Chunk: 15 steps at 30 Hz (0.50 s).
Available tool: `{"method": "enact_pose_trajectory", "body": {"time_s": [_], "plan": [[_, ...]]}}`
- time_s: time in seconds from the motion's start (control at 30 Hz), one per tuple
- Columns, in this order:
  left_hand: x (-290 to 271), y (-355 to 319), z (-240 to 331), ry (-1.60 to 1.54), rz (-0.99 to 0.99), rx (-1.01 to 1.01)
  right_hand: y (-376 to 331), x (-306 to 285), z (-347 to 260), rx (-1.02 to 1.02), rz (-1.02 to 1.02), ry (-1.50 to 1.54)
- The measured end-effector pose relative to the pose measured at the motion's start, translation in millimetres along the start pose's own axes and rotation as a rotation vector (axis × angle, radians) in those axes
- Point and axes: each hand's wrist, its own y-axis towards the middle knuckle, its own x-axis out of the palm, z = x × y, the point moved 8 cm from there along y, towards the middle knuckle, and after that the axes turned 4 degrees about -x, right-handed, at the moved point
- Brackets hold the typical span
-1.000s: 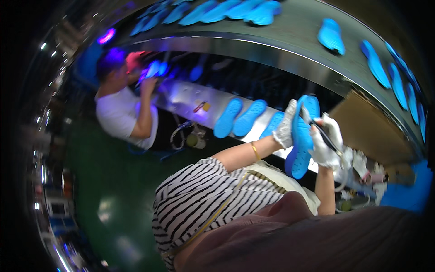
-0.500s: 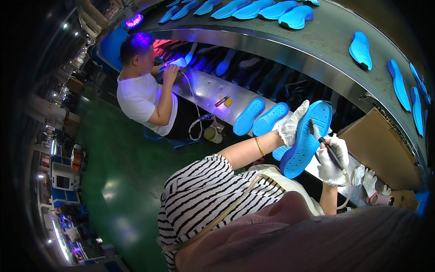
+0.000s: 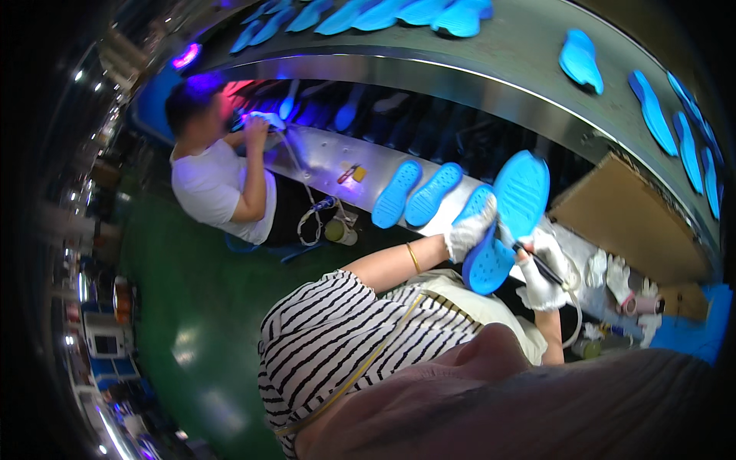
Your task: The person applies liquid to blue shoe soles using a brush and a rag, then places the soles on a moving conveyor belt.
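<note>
And here we are on my feed: the left hand, white-gloved, has its fingers wrapped on the near-left side of a bright blue, shoe-shaped foam-like sole, gripping it by the narrow middle. The sole is up in front of the body, over the bench edge, its broad ribbed end pointing away and its dotted end toward the striped shirt. Over to the right hand, gloved in white too, fingers curled round a slim black-handled tool trailing a pale hose. The tip is at the sole's waist; whether it touches, I can't tell from here. On the silvery metal bench, I count three more blue soles just left of the held one. Right of the hands, a brown cardboard sheet leans, with loose white gloves lying near it.
</note>
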Motion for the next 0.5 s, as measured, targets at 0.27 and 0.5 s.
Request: {"method": "enact_pose_trajectory", "body": {"time_s": [0.27, 0.5], "plan": [[16.1, 45.9, -5.5, -0.494, -0.354, 0.022, 26.5, 3.2, -33.5, -0.155, 0.094, -0.095], [25.9, 54.1, 31.5, -0.751, -0.432, 0.180, 24.5, 0.3, -38.9, -0.104, 0.124, 0.111]]}}
